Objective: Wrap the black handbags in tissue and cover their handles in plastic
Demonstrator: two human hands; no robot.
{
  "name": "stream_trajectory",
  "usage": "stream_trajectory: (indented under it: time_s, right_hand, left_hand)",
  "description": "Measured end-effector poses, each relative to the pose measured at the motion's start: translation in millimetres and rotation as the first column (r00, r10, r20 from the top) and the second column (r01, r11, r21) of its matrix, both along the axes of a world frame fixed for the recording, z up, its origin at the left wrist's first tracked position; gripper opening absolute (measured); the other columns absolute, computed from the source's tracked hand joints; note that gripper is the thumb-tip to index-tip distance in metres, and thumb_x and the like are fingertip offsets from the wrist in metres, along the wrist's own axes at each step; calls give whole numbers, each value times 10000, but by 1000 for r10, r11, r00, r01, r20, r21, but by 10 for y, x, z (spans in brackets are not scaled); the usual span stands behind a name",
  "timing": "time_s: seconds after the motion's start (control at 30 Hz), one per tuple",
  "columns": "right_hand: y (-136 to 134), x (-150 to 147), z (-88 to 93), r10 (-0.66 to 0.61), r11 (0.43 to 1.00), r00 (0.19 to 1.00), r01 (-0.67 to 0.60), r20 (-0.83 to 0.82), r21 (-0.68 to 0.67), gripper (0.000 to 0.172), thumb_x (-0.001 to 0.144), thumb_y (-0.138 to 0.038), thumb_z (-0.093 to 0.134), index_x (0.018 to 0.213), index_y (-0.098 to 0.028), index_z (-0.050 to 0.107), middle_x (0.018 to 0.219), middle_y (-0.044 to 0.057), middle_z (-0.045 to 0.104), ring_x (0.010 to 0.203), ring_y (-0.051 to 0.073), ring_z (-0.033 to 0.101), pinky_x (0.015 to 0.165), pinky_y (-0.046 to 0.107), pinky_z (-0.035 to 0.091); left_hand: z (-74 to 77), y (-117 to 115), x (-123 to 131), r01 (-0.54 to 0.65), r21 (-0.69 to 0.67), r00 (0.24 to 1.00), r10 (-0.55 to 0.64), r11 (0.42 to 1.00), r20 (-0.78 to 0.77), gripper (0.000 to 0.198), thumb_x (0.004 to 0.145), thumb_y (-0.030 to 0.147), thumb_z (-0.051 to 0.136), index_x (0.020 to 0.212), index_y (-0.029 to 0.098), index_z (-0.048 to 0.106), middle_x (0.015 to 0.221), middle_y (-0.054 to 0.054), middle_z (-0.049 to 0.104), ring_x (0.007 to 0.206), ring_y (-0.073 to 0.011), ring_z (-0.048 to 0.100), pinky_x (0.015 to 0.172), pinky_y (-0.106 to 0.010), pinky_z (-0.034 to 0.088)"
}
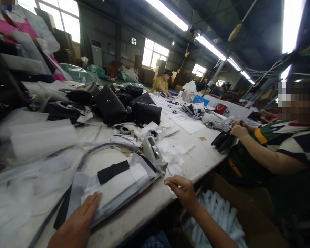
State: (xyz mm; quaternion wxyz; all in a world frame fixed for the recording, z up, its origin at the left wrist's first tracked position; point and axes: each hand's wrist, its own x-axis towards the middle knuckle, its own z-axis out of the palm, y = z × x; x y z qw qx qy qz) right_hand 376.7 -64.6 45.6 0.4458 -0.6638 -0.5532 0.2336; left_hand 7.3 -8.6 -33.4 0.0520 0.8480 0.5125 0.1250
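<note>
White-wrapped, our package (121, 191) lies at lower centre on the tabletop (150, 202); our left hand (79, 217) rests flat on it, our right hand (182, 191) curls narrow, whether empty we cannot tell. Steady palm pressure should stop slipping.

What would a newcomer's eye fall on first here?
Probably the black bags heaped on the table, mostly left of the picture's middle. Then the left hand, flat on a wrapped bundle in front, with the right hand raised beside it. Pale tube-like pieces crowd below the table's edge.
</note>
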Motion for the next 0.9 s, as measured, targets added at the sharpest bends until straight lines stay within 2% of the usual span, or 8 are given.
stream_trajectory:
  time_s: [0.1,0.17,0.3,0.4,0.5,0.67,0.77,0.9]
  right_hand:
    - [100,-111,340,325,944,910,-330,256,-25,193,857,-394,694,876,-244,813,692,48,677,610,160,588,618,260,431]
    - [266,-282,527,517,852,794,-513,319,-105,216,873,-402,677,911,-238,812,686,47,665,586,143,575,595,246,414]
    - [767,-802,731,841,534,481,-812,248,-235,255,909,-398,632,926,-211,805,690,41,653,589,116,577,591,211,412]
    - [1204,-1216,705,961,276,266,-930,72,-241,271,869,-406,682,896,-163,799,712,46,692,616,110,607,614,188,439]
    - [1598,-1547,575,986,92,133,-936,-99,-339,339,822,-461,713,891,-139,792,795,51,739,700,123,660,680,179,469]
    - [2031,-1971,407,966,-205,-85,-829,-244,-520,390,785,-501,730,913,-138,791,855,25,764,755,118,671,730,159,455]
    - [2199,-2202,355,957,-286,-185,-745,-225,-602,351,803,-453,733,930,-131,790,857,16,764,726,97,647,709,150,432]
    - [2348,-2456,260,931,-320,-342,-594,-128,-739,291,823,-422,725,948,-166,785,815,-16,750,660,83,606,644,172,403]
  left_hand:
    - [127,-64,57,-55,-4,998,55,998,14,674,826,-47,262,1412,196,491,1463,-44,494,1296,-170,523,1071,-336,447]
    - [226,-90,115,-66,2,998,66,998,14,707,789,-100,258,1369,187,541,1442,-48,520,1296,-173,523,1086,-342,437]
    - [343,-96,189,-54,29,998,54,998,19,658,789,-121,294,1332,132,567,1381,-97,579,1255,-204,565,1057,-362,475]
    - [306,-109,194,-65,98,997,60,993,56,609,790,-118,319,1315,84,553,1321,-132,627,1219,-211,596,1036,-362,494]
    - [221,-137,197,-114,118,986,98,986,136,574,800,-97,340,1317,81,515,1297,-147,641,1181,-218,623,1008,-372,517]
    - [175,-133,210,-202,-21,914,196,979,355,534,852,-50,340,1336,163,422,1183,-100,694,1092,-165,669,936,-301,553]
    - [185,-102,198,-249,-31,874,238,968,423,461,900,22,360,1332,179,393,1175,-100,693,1035,-170,696,846,-267,586]
    - [191,-69,170,-330,-4,842,296,944,452,377,941,161,388,1318,164,404,1291,-148,619,1045,-214,697,750,-273,614]
